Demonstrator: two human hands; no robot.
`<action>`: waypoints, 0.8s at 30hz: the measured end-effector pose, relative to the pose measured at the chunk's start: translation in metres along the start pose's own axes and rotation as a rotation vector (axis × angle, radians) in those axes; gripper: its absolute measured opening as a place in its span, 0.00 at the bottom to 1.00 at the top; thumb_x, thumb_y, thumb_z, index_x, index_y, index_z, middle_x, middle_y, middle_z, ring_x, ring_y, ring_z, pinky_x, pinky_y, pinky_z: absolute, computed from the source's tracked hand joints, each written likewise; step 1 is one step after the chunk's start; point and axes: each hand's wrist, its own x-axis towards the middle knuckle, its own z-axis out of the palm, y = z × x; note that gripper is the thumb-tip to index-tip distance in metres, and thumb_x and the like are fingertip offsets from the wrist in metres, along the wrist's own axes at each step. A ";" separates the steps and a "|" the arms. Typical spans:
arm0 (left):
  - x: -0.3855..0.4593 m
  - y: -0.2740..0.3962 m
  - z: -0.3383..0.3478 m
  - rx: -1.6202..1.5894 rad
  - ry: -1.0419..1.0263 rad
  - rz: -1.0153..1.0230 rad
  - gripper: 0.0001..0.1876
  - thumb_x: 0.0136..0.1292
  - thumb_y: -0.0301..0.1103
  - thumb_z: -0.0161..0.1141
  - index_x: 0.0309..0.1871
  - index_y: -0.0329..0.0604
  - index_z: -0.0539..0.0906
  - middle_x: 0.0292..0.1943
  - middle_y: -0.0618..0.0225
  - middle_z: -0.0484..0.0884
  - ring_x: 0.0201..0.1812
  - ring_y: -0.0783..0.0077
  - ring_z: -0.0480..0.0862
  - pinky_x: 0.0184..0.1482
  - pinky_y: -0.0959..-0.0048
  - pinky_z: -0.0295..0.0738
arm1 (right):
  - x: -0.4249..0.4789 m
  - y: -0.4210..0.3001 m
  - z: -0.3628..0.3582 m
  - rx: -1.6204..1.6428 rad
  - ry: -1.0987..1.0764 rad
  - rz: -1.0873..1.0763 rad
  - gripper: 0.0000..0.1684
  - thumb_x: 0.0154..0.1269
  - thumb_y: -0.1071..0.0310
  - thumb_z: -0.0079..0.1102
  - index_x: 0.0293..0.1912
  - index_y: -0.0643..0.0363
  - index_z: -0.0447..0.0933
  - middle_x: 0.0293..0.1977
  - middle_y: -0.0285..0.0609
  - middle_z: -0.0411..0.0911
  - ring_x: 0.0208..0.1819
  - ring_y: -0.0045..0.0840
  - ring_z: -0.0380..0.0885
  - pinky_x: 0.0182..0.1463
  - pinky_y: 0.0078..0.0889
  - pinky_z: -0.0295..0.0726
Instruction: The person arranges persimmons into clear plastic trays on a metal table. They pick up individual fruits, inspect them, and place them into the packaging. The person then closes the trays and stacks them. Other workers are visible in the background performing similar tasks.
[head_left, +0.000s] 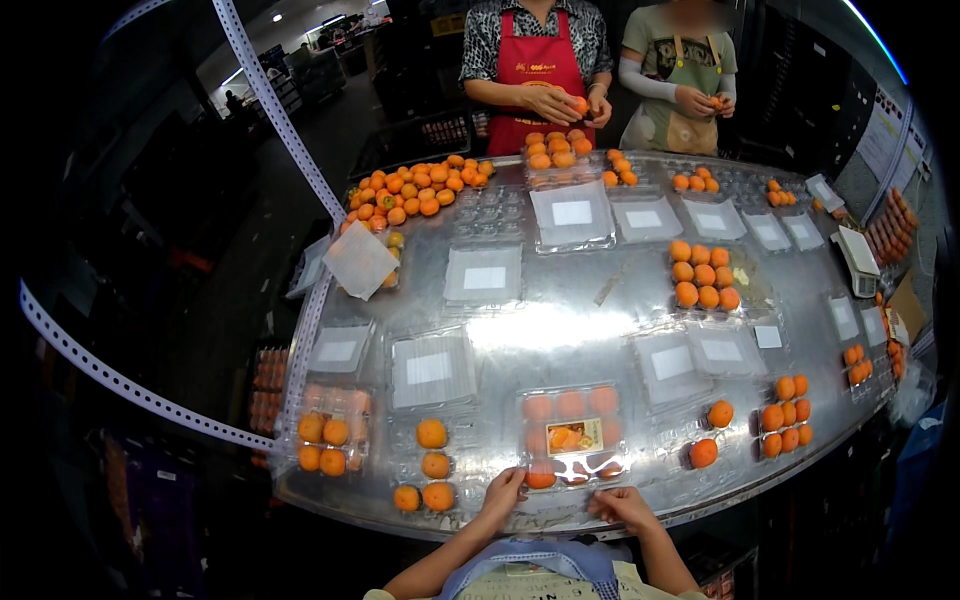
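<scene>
Right before me on the metal table, a closed clear plastic clamshell box (571, 405) holds rows of persimmons under a lid with a picture label (574, 436). My left hand (504, 495) is at the box's near left corner, fingertips against or beside its edge; whether it grips the box is unclear. By the near right corner, my right hand (619, 507) has its fingers curled, and what they touch cannot be made out. To the left, several persimmons (435, 465) sit in an open clear tray. To the right, a tray holds two persimmons (703, 453).
A pile of persimmons (412, 187) lies at the far left. Lined boxes with white pads (429, 367) are spread over the metal table (555, 285). Two people stand across it, handling fruit. A scale (856, 255) is at the right; a perforated metal post (277, 112) rises at the left.
</scene>
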 end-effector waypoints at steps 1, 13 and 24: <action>0.005 -0.001 0.001 0.076 0.025 0.065 0.19 0.66 0.44 0.54 0.50 0.35 0.77 0.37 0.65 0.79 0.38 0.77 0.77 0.37 0.75 0.75 | -0.007 -0.009 -0.006 -0.193 -0.051 0.010 0.15 0.63 0.60 0.61 0.33 0.65 0.80 0.32 0.44 0.83 0.19 0.14 0.71 0.21 0.17 0.69; 0.043 0.027 -0.002 0.502 0.059 0.224 0.13 0.62 0.38 0.57 0.32 0.35 0.80 0.24 0.63 0.81 0.24 0.72 0.79 0.28 0.70 0.73 | 0.047 -0.039 -0.036 -0.565 0.511 -0.578 0.18 0.62 0.62 0.57 0.42 0.69 0.79 0.28 0.45 0.80 0.28 0.23 0.76 0.33 0.28 0.74; 0.044 0.028 0.003 0.668 0.153 0.196 0.15 0.57 0.40 0.58 0.32 0.34 0.80 0.29 0.49 0.82 0.34 0.52 0.82 0.38 0.61 0.74 | 0.060 -0.055 -0.055 -0.419 0.177 -0.246 0.14 0.61 0.63 0.57 0.31 0.66 0.79 0.21 0.33 0.73 0.24 0.16 0.66 0.29 0.25 0.67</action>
